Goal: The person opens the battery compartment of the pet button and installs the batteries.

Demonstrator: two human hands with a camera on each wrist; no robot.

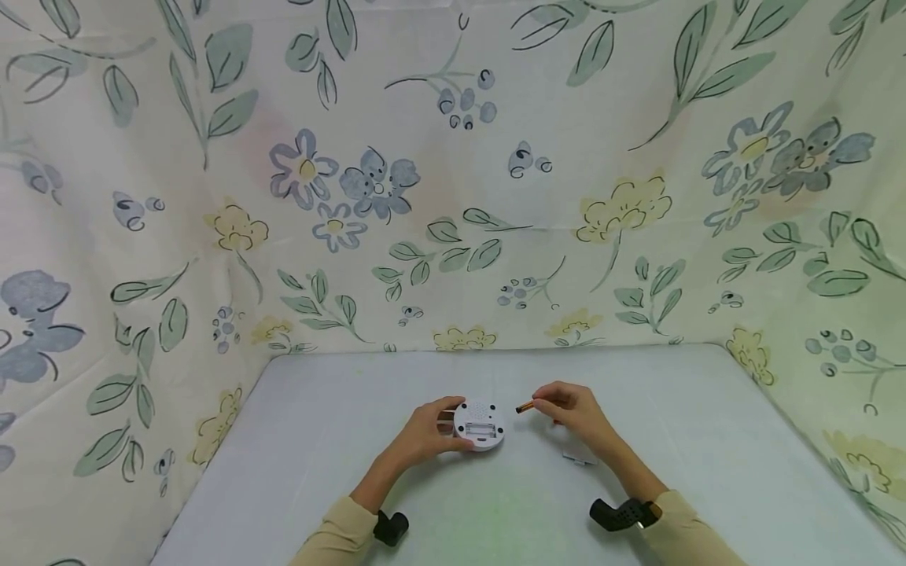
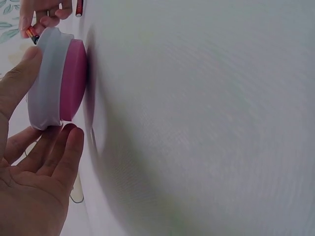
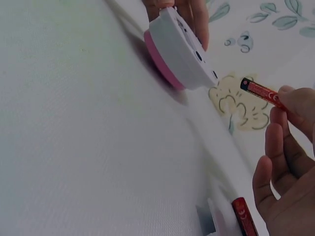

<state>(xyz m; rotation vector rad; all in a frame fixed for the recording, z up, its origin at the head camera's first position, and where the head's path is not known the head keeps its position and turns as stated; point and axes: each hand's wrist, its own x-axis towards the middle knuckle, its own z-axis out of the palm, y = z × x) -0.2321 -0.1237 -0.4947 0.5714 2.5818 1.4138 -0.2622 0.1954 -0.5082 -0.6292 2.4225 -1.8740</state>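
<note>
My left hand grips a round white device by its edge, thumb on one side and fingers on the other. Its underside faces up, with dark feet, small holes and an uncovered battery compartment; the left wrist view shows a pink lower part. To its right, my right hand pinches a small red and black battery between thumb and fingertips. The battery's dark end points at the device, apart from it in the right wrist view.
A second red battery lies on the white table below my right hand. Beside it is a small pale piece, perhaps the battery cover. Flower-patterned cloth stands behind the table and along both sides.
</note>
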